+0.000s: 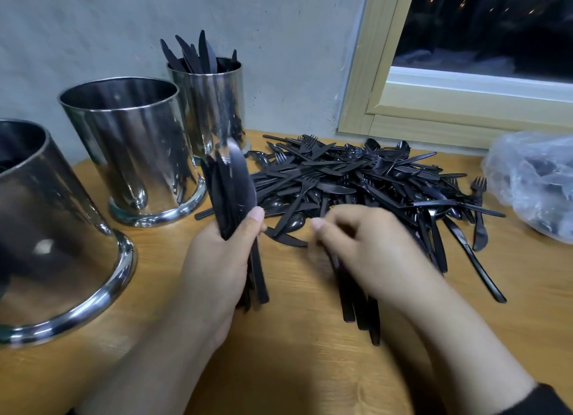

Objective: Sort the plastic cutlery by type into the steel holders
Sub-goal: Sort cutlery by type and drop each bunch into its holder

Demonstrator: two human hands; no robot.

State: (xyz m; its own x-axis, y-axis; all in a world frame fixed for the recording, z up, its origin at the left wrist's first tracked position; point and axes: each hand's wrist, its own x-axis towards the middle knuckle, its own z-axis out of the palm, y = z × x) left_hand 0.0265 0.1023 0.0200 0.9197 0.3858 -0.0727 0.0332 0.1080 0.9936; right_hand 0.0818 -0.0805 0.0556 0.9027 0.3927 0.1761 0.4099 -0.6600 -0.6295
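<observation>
Knives (231,191) stand bundled, blades up, gripped in the left hand (217,269); their holder (210,104) lies at twelve o'clock. The right hand (366,247) pinches more handles beside the pile (356,179).

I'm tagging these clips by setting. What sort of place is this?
Probably a back corner of a canteen or catering workspace: a wooden table against a plain wall by a window, with steel holders and a bulk pile of black plastic cutlery.
</observation>
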